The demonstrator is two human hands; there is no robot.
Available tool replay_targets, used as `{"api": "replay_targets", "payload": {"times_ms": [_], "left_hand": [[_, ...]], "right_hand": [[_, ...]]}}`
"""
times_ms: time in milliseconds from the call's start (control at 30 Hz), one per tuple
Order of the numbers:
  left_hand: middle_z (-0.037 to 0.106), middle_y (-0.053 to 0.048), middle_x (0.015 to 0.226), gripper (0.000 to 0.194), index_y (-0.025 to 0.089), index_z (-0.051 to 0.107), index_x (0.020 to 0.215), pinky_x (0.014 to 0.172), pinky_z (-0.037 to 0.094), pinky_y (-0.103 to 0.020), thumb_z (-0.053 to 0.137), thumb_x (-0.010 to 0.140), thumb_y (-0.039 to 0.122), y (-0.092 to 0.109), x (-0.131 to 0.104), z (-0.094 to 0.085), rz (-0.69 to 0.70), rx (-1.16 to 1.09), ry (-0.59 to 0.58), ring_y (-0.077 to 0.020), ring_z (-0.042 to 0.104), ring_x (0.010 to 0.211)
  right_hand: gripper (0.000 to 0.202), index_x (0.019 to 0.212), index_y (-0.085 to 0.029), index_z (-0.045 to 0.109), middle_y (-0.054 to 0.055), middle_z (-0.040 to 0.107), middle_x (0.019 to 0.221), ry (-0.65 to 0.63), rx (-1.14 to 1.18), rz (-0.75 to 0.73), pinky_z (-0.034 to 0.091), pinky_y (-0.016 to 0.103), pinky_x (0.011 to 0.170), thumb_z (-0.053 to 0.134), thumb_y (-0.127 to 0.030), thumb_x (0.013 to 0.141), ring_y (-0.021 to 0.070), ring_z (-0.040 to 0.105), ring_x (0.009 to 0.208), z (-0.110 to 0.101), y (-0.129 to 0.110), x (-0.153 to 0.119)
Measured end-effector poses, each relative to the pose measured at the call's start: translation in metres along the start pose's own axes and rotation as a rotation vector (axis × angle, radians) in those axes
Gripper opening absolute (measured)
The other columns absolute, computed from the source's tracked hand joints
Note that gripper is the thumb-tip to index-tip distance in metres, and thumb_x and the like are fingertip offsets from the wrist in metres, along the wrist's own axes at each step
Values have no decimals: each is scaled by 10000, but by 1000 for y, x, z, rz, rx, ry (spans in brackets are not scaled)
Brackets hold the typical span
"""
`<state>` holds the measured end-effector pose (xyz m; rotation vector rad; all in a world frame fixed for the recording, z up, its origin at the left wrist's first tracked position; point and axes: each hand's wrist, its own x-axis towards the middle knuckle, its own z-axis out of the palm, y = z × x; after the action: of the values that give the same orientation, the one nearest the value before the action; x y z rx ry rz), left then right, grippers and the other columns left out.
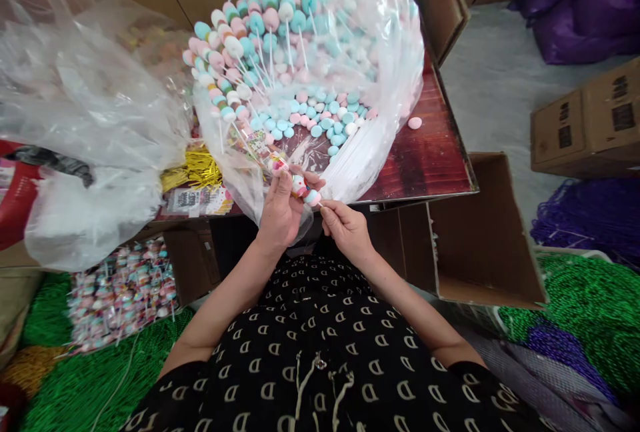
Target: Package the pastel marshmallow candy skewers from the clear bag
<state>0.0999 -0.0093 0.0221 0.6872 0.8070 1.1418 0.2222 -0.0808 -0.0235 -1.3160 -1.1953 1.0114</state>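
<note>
My left hand (pixel 281 211) is closed round a candy skewer (pixel 300 187), pastel pieces threaded on a thin white stick. Something clear and printed seems to cover its upper part, though the fingers hide much of it. At the skewer's lower end, my right hand (pixel 346 227) pinches the stick between thumb and fingers. Just beyond the hands lies a large clear plastic bag (pixel 395 39) with many finished-looking skewers (pixel 270 19) in pink, blue and white. Loose candies (pixel 327 115) and a bundle of white sticks (pixel 353 155) rest in the bag's open front.
Gold twist ties (pixel 197 169) and printed wrappers (pixel 195 202) lie left on the red-brown table (pixel 425 159). One pink candy (pixel 415 123) sits near its right edge. Below are an open cardboard box (pixel 485 232), a box of wrapped skewers (pixel 125 289) and green bead strands (pixel 595 305).
</note>
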Motion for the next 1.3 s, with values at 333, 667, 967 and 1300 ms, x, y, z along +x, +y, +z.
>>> {"api": "replay_targets", "payload": {"times_ms": [333,667,967,1300], "left_hand": [[762,-9,814,420,247,647,991,798,612,-356,799,829,603,2,4,-1,23,1,7,-217,777,870],[793,-52,1082,490,255,657,1144,798,619,-352,805,824,596,12,6,-10,23,-55,-25,-212,780,903],[743,16,788,360,234,660,994,676,584,-272,812,853,528,-6,-1,0,33,-91,17,-165,753,743],[725,14,779,371,231,646,1013,817,597,-324,792,869,540,0,7,-7,61,-15,49,-159,736,772]], "right_hand": [[406,1021,-192,745,-59,546,544,-9,-6,24,443,242,554,551,-549,1011,101,481,485,1,-1,1],[335,950,-181,749,-51,553,550,-61,32,25,439,244,550,588,-473,984,100,476,495,-3,1,-1],[374,1044,-179,735,-64,543,557,-46,38,43,443,234,568,528,-490,1026,95,484,506,5,2,-2],[326,1024,-165,764,-47,578,563,-37,-68,-63,458,225,562,552,-413,1027,99,531,505,-3,8,-2]]}}
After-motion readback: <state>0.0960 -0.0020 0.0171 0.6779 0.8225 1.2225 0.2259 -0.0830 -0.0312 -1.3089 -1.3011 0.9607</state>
